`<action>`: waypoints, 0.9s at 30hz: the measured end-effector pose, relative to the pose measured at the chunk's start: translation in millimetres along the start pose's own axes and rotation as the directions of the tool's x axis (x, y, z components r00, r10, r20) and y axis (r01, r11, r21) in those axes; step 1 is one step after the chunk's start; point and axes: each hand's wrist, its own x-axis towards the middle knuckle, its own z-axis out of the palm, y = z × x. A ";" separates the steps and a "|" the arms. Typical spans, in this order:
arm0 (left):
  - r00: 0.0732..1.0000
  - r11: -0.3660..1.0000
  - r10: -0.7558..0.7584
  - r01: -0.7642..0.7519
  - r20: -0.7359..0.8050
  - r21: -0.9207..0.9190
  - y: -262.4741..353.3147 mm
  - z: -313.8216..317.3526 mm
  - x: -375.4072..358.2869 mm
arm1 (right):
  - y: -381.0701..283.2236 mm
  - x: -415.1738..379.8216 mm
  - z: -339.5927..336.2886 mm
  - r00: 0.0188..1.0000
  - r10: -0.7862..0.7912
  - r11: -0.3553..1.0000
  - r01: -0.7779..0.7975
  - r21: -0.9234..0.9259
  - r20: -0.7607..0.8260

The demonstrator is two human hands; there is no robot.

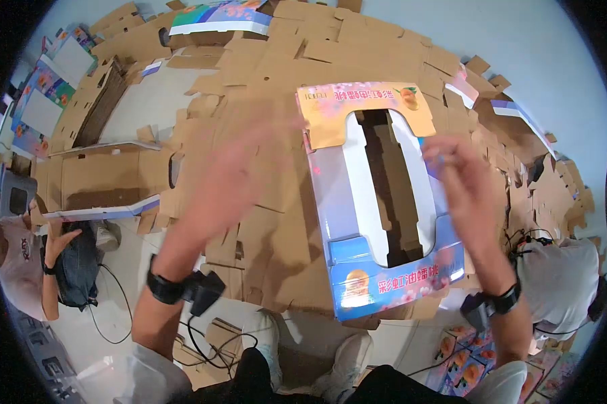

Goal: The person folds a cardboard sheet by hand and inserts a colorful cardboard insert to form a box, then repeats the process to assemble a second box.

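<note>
A printed fruit carton (357,283) lies in front of me, blue at the near end and orange at the far end. Its wide central opening has white inner flaps (365,195) along both sides and shows the brown bottom. My left hand (249,151) is smeared by motion, reaching toward the carton's far left corner; its finger positions are blurred. Along the far right side, my right hand (455,168) has loosely bent, parted fingers, with the fingertips right at the carton's edge. Both wrists wear black straps with small devices.
Flattened brown cardboard (276,87) covers the work surface. An open carton (108,178) lies at the left, and printed cartons (226,17) stand at the back. One person (24,262) is at the left, another (556,283) at the right. Printed boxes (462,363) lie below right.
</note>
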 end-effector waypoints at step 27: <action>0.890 0.868 0.159 -0.332 0.427 0.368 -68.4 122.9 -95.1 | -85.6 -74.1 -85.0 0.995 0.075 0.585 0.014 -0.811 0.071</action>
